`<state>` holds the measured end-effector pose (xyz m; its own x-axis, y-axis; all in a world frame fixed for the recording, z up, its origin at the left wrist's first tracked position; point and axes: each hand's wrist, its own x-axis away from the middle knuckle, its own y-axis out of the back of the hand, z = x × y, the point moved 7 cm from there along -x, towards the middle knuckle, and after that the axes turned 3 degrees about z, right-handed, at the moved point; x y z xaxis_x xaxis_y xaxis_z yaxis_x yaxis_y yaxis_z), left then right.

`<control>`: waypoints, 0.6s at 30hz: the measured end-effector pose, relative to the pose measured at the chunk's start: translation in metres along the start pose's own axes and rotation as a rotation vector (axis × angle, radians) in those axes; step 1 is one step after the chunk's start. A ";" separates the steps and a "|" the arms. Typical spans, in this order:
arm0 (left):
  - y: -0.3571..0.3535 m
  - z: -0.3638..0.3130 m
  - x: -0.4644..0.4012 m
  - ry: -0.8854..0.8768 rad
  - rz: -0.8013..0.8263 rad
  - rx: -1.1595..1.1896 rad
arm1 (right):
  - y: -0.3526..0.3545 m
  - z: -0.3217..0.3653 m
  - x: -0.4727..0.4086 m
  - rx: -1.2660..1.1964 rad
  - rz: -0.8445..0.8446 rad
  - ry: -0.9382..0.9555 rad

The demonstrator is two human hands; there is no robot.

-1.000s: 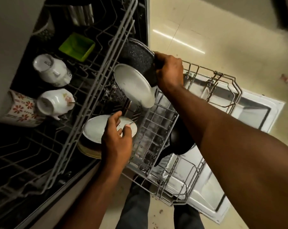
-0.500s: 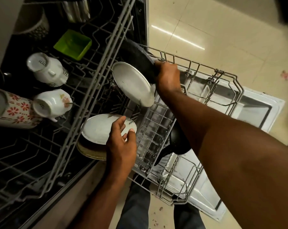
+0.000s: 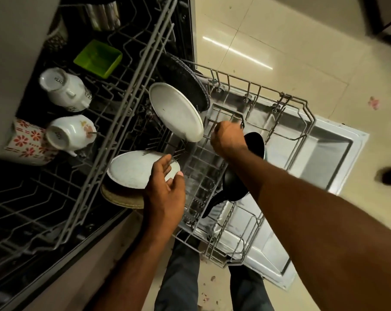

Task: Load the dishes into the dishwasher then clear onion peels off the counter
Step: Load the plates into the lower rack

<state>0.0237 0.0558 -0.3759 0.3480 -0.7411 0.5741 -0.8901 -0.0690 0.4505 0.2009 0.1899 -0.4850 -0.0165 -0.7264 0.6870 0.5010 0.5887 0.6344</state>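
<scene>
The lower dishwasher rack (image 3: 286, 122) is pulled out over the open door (image 3: 331, 158), carrying a dark speckled pan (image 3: 183, 79), two white plates and a black ladle (image 3: 234, 185). The left hand (image 3: 165, 187), fingers loosely spread, touches the nearer plate (image 3: 134, 169). The right hand (image 3: 228, 138) is curled around rack wires beside the upright plate (image 3: 176, 111).

The floor (image 3: 291, 48) fills the upper right of the frame. It is made of large glossy beige tiles with thin joints. A bright strip of light (image 3: 237, 52) reflects on the tiles near the top centre. A small pink mark (image 3: 374, 102) lies on the floor at the right edge. Dark furniture (image 3: 387, 16) stands in the upper right corner. A pale wall surface (image 3: 12, 41) is in the upper left.
</scene>
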 end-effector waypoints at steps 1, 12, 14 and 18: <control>-0.001 -0.001 0.005 0.000 0.005 -0.002 | -0.002 -0.004 0.014 -0.057 -0.001 0.007; 0.002 -0.050 0.105 -0.099 0.095 -0.090 | 0.011 -0.023 0.228 -0.382 -0.006 0.172; 0.008 -0.063 0.134 -0.103 0.110 -0.140 | 0.026 -0.021 0.264 -0.369 -0.018 0.227; 0.022 -0.088 0.189 -0.118 0.113 -0.158 | 0.068 -0.009 0.319 -0.313 -0.072 0.341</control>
<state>0.0956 -0.0271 -0.1971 0.2033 -0.8120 0.5471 -0.8610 0.1179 0.4948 0.2376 -0.0055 -0.2258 0.1980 -0.8676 0.4562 0.7470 0.4349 0.5029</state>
